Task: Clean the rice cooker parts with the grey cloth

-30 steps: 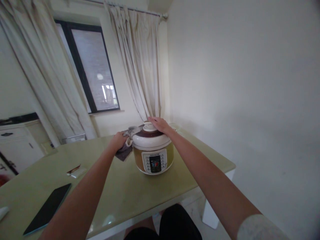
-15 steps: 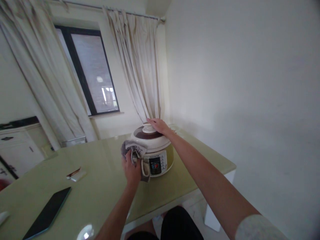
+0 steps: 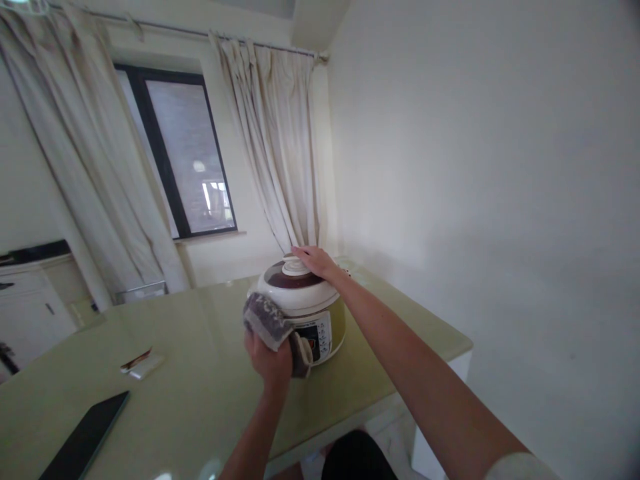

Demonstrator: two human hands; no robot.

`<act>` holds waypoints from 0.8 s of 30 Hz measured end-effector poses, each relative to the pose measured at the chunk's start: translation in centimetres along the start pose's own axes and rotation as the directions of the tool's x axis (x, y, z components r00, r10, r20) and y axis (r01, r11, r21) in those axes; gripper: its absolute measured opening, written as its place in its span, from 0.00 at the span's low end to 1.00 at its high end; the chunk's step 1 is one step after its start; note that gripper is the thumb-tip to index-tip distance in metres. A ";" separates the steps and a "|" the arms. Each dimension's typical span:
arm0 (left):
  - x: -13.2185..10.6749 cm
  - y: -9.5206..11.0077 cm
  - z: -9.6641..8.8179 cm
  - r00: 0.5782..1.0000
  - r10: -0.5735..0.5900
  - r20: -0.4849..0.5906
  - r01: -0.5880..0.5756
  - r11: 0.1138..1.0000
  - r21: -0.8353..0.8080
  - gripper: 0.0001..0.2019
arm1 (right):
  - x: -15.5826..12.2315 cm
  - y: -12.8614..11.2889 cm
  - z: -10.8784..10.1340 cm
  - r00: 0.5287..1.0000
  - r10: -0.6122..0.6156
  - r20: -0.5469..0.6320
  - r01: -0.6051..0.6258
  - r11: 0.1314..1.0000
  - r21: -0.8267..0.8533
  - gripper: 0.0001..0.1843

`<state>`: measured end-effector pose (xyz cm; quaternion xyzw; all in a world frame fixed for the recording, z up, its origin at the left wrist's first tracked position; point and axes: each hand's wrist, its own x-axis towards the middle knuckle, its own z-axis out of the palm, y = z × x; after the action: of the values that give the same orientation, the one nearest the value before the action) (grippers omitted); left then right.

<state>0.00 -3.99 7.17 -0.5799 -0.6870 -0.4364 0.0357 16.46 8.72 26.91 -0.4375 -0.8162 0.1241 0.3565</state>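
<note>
A round electric cooker (image 3: 339, 325) with a white rim and a dark see-through lid (image 3: 286, 276) stands upright on the table. My right hand (image 3: 316, 261) reaches across to the white lid knob (image 3: 295, 266) and is closed over it; part of the knob is hidden by the fingers. Bunched in my left hand (image 3: 270, 360) is a grey patterned cloth (image 3: 269, 319), pressed against the cooker's front left side. The cloth covers part of the control panel (image 3: 323, 333). My left fingertips are hidden behind it.
On the left of the pale green table (image 3: 195, 373) lie a dark tablet (image 3: 87, 433) and a small clear packet (image 3: 143, 365). A white wall (image 3: 475, 200) runs along the right. Behind are curtains (image 3: 275, 133), a window (image 3: 187, 147) and a white cabinet (image 3: 33, 300).
My left hand and the cloth have moved slightly down and to the right along the cooker's side, covering more of the panel. My right hand stays on the knob. The view has shifted slightly.
</note>
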 end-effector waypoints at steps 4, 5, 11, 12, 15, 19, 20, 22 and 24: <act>1.5 4.5 -3.6 0.979 0.045 -0.197 -0.043 0.999 0.015 0.29 | 0.0 -0.1 0.0 1.000 -0.008 0.005 0.008 1.000 0.001 0.32; 2.5 5.3 -4.8 0.977 0.098 -0.190 -0.092 0.995 0.043 0.27 | 0.1 -0.1 0.0 1.000 -0.005 0.013 0.005 1.000 -0.004 0.33; 9.2 10.0 -9.7 0.919 0.374 0.125 -0.394 0.881 0.262 0.14 | 0.5 0.2 0.2 0.999 0.007 0.037 -0.005 0.999 -0.038 0.32; 9.8 10.8 -9.9 0.893 0.406 0.192 -0.447 0.849 0.282 0.13 | 0.6 0.3 0.2 0.999 0.005 0.035 -0.004 1.000 -0.031 0.32; 10.5 13.1 -9.7 0.783 0.538 0.311 -0.616 0.741 0.267 0.14 | 0.7 0.6 0.1 0.999 -0.021 0.045 0.021 1.000 -0.003 0.31; 10.3 13.3 -9.3 0.738 0.604 0.301 -0.664 0.729 0.167 0.15 | 0.8 1.1 0.0 0.996 -0.061 0.064 0.060 0.998 0.030 0.31; 10.3 12.7 -9.3 0.750 0.596 0.286 -0.647 0.752 0.127 0.14 | 0.8 1.2 0.0 0.997 -0.060 0.057 0.058 0.998 0.036 0.32; 10.5 11.0 -9.5 0.776 0.585 0.237 -0.608 0.793 0.036 0.15 | 0.8 1.3 0.2 0.997 -0.058 0.042 0.056 0.997 0.049 0.31; 10.9 9.1 -9.5 0.803 0.575 0.155 -0.575 0.817 -0.052 0.15 | 0.7 1.3 0.3 0.998 -0.054 0.033 0.051 0.996 0.067 0.30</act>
<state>-0.36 -2.23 24.16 -0.7945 -0.4792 -0.3567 0.1091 16.77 10.06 26.37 -0.4017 -0.8289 0.1489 0.3596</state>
